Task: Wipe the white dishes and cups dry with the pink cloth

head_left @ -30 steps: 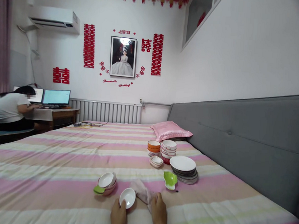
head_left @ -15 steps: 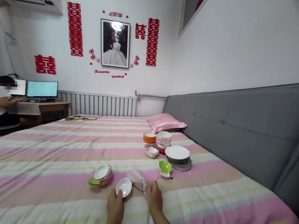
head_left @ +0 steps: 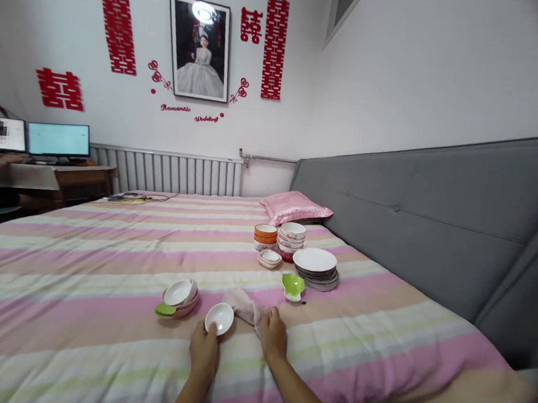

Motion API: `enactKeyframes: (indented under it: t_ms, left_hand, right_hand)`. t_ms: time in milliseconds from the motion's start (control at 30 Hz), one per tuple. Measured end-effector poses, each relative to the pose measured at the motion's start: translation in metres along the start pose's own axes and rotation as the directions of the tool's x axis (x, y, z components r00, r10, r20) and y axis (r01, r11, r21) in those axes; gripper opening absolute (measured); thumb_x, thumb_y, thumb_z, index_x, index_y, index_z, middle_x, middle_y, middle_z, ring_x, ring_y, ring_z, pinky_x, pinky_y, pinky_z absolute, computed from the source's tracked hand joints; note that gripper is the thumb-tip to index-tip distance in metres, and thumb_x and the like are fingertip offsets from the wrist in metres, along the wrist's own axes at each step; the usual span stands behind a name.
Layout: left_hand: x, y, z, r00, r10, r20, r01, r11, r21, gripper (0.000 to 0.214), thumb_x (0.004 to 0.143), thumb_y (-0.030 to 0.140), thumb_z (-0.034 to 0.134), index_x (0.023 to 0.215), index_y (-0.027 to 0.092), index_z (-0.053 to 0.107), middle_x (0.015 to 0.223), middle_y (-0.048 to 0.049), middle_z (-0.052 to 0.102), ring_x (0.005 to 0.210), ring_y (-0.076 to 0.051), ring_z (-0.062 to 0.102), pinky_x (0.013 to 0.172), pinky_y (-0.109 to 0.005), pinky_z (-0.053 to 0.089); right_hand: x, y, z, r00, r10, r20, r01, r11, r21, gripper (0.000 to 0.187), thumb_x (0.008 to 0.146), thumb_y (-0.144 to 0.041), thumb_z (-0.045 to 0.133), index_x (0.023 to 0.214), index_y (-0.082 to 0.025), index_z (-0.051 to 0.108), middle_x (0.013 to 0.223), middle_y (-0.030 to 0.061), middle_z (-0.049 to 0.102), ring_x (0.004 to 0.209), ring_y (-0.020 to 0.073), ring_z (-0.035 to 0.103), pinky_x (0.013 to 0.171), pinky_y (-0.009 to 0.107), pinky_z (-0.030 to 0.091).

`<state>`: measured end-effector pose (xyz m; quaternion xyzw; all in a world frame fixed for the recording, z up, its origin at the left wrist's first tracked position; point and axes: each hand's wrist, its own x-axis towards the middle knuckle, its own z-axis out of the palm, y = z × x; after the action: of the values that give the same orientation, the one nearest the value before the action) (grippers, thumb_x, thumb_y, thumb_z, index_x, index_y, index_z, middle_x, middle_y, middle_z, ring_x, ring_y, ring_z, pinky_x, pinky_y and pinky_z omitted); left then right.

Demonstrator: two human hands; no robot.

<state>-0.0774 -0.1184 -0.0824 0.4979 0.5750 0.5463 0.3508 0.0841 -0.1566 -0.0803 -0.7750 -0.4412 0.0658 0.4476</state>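
Note:
My left hand (head_left: 204,343) grips a small white bowl (head_left: 219,318) by its near edge, thumb over the rim, its hollow facing up. To the right, my right hand (head_left: 273,334) is closed on a pale pinkish cloth (head_left: 245,306), which spreads over the bed toward the bowl. Left of the bowl, small white dishes (head_left: 178,293) sit nested on pink ones, with a green dish (head_left: 165,309) at their edge. Beyond my right hand lies a green leaf-shaped dish (head_left: 293,286).
A stack of plates (head_left: 315,260) stands at the right, near orange-rimmed bowls (head_left: 265,232), white patterned bowls (head_left: 293,231) and small dishes (head_left: 270,258). Behind them is a pink pillow (head_left: 295,207). A grey headboard (head_left: 410,217) borders the bed's right side. A person sits at a desk far left.
The view has tilted down and shifted slightly, so everything sits differently in frame. Both hands keep their hold on the bowl and the cloth, with little movement relative to the bed.

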Motion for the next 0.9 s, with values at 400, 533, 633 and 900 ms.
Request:
enactKeyframes:
  t_ms: [400, 533, 633, 900]
  left_hand:
    - [0.0007, -0.0075, 0.0056, 1.0, -0.01, 0.002, 0.01, 1.0, -0.015, 0.03, 0.069, 0.04, 0.047, 0.08, 0.015, 0.059, 0.076, -0.0075, 0.063, 0.075, -0.025, 0.059, 0.069, -0.035, 0.045]
    - [0.0016, -0.0097, 0.0056, 1.0, -0.019, 0.005, 0.019, 1.0, -0.014, 0.03, 0.069, 0.039, 0.048, 0.083, 0.014, 0.06, 0.078, -0.0078, 0.064, 0.077, -0.025, 0.059, 0.071, -0.036, 0.046]
    - [0.0016, -0.0093, 0.0048, 1.0, -0.011, 0.01, 0.011, 1.0, -0.013, 0.03, 0.07, 0.037, 0.048, 0.085, 0.014, 0.06, 0.081, -0.0082, 0.064, 0.079, -0.025, 0.06, 0.073, -0.036, 0.046]
    - [0.0006, -0.0088, 0.006, 1.0, -0.013, -0.002, 0.013, 1.0, -0.009, 0.03, 0.07, 0.036, 0.049, 0.086, 0.014, 0.062, 0.079, -0.0074, 0.065, 0.079, -0.025, 0.06, 0.075, -0.037, 0.046]
  right_hand:
    - [0.0004, 0.0014, -0.0026, 1.0, 0.004, -0.01, -0.004, 1.0, -0.025, 0.023, 0.089, -0.025, 0.034, 0.086, -0.02, 0.056, 0.083, 0.006, 0.07, 0.076, 0.0202, 0.064, 0.06, 0.026, 0.034]
    - [0.0007, 0.0017, -0.0028, 1.0, 0.006, -0.007, -0.006, 0.999, -0.031, 0.024, 0.089, -0.025, 0.033, 0.087, -0.021, 0.056, 0.083, 0.0057, 0.07, 0.075, 0.0196, 0.063, 0.06, 0.026, 0.033]
    - [0.0005, 0.0021, -0.0025, 1.0, 0.008, -0.005, -0.008, 0.999, -0.035, 0.023, 0.089, -0.025, 0.033, 0.088, -0.021, 0.056, 0.083, 0.0057, 0.069, 0.074, 0.0193, 0.062, 0.059, 0.026, 0.033]
    - [0.0006, 0.0023, -0.0038, 1.0, 0.022, 0.01, -0.022, 0.999, -0.044, 0.023, 0.089, -0.026, 0.033, 0.087, -0.02, 0.056, 0.082, 0.0058, 0.069, 0.074, 0.02, 0.062, 0.059, 0.026, 0.031]
